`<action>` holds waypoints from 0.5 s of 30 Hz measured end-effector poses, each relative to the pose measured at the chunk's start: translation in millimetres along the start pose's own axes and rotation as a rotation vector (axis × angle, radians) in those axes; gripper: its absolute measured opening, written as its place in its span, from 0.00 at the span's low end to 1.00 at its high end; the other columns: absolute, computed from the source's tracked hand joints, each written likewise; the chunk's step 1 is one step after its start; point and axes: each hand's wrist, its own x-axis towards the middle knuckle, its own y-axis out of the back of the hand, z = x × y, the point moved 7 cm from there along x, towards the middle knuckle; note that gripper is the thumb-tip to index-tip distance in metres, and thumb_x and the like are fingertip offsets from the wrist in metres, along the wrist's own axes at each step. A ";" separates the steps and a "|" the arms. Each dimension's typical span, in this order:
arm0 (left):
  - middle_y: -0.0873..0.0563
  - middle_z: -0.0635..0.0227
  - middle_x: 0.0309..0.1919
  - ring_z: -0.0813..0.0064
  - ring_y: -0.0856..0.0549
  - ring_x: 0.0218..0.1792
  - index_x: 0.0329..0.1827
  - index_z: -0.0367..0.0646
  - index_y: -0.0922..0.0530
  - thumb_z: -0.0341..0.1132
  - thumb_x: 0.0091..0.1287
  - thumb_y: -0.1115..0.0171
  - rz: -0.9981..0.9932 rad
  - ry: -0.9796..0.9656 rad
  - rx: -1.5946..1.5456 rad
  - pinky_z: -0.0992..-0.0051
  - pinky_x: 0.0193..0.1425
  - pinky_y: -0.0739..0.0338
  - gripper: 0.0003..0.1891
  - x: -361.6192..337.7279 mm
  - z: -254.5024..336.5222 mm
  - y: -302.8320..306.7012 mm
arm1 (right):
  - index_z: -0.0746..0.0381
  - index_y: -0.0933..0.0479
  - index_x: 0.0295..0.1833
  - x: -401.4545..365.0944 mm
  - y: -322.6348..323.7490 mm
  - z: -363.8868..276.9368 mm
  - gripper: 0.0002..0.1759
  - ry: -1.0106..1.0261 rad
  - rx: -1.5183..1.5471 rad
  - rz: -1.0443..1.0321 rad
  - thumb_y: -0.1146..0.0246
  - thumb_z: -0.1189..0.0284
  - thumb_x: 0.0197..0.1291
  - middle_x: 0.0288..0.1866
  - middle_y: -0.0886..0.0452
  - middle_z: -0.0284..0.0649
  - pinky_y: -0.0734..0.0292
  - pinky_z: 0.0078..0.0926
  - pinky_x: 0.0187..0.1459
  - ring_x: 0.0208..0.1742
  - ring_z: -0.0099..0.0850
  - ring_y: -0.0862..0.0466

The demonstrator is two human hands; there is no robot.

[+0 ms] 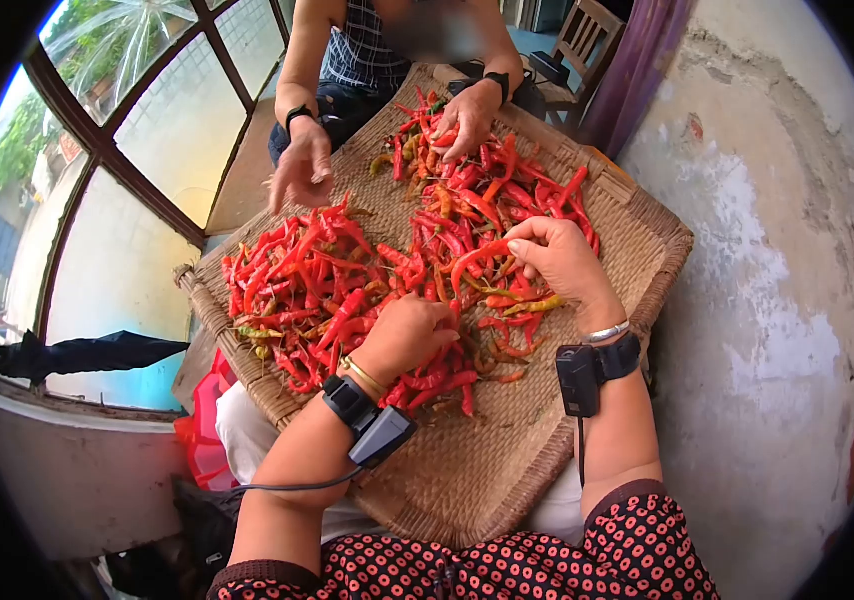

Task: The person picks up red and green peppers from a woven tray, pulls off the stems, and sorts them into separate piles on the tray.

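A long curved red chili pepper (471,262) is pinched by one end between the thumb and fingers of my right hand (562,262). My left hand (405,338) rests low over the near peppers with its fingers curled inward; whatever they hold is hidden. Red chili peppers lie in two joined heaps on a woven tray (467,470): a left heap (297,265) and a right heap (457,205). A few yellow-green peppers (535,304) and dull brownish ones lie just below my right hand.
Across the tray, another person's one hand (465,120) touches the far peppers, while their other hand (303,168) hovers above the left heap. A rough plaster wall (747,290) stands at right, windows at left. A folded black umbrella (97,354) and red plastic (209,425) are at left.
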 end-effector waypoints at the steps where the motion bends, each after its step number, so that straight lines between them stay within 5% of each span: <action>1: 0.20 0.61 0.21 0.63 0.20 0.25 0.30 0.41 0.21 0.34 0.52 0.36 0.000 0.000 0.002 0.68 0.32 0.27 0.07 -1.0 0.6 0.1 | 0.66 0.23 0.42 2.1 -2.9 2.3 0.09 0.002 0.002 0.000 0.40 0.75 0.55 0.23 0.25 0.29 0.30 0.16 0.26 0.23 0.18 0.26; 3: 0.20 0.61 0.20 0.63 0.20 0.26 0.30 0.41 0.21 0.34 0.52 0.36 -0.073 0.078 -0.033 0.68 0.33 0.27 0.07 -1.7 0.7 -2.5 | 0.67 0.31 0.55 5.0 1.6 2.3 0.20 0.096 0.580 0.208 0.41 0.75 0.57 0.34 0.23 0.36 0.28 0.16 0.31 0.30 0.19 0.24; 4: 0.20 0.61 0.20 0.63 0.20 0.26 0.30 0.41 0.21 0.34 0.52 0.36 -0.075 0.078 -0.033 0.68 0.33 0.27 0.07 -1.5 1.5 -3.4 | 0.67 0.40 0.64 4.2 -1.5 -2.8 0.28 0.133 0.725 0.240 0.42 0.75 0.58 0.47 0.26 0.43 0.27 0.18 0.36 0.37 0.22 0.24; 5: 0.20 0.61 0.22 0.62 0.19 0.28 0.31 0.41 0.21 0.35 0.53 0.36 -0.018 0.135 -0.031 0.67 0.34 0.26 0.08 -1.6 -1.9 -0.4 | 0.67 0.40 0.64 5.2 -4.0 2.8 0.28 0.132 0.726 0.240 0.42 0.75 0.58 0.47 0.26 0.43 0.27 0.18 0.36 0.37 0.22 0.24; 7: 0.20 0.61 0.23 0.62 0.19 0.30 0.32 0.41 0.21 0.36 0.53 0.36 0.041 0.193 -0.026 0.67 0.35 0.26 0.09 -2.8 -4.8 4.2 | 0.69 0.43 0.65 8.8 -10.3 17.1 0.32 0.035 0.542 0.270 0.41 0.75 0.56 0.55 0.31 0.48 0.27 0.20 0.40 0.42 0.27 0.23; 9: 0.19 0.60 0.28 0.60 0.19 0.33 0.35 0.42 0.21 0.38 0.53 0.35 0.271 0.201 0.239 0.66 0.36 0.24 0.11 -6.5 -2.9 24.7 | 0.68 0.35 0.60 6.3 -10.5 21.3 0.27 0.033 0.299 0.318 0.40 0.75 0.55 0.47 0.24 0.45 0.27 0.22 0.40 0.39 0.28 0.22; 13: 0.21 0.58 0.37 0.58 0.22 0.40 0.48 0.44 0.26 0.39 0.52 0.35 0.166 0.344 0.367 0.64 0.43 0.25 0.20 -7.7 -19.0 22.3 | 0.64 0.22 0.42 -0.3 -57.9 24.4 0.14 -0.029 -0.288 -0.227 0.38 0.68 0.51 0.30 0.19 0.44 0.26 0.28 0.41 0.36 0.32 0.19; 15: 0.22 0.58 0.38 0.57 0.22 0.41 0.49 0.44 0.27 0.39 0.51 0.35 0.148 0.326 0.357 0.64 0.44 0.26 0.22 -7.0 -20.8 17.5 | 0.65 0.24 0.45 -2.7 -74.0 36.9 0.18 0.035 -0.493 -0.263 0.37 0.66 0.49 0.40 0.20 0.49 0.27 0.35 0.47 0.45 0.43 0.21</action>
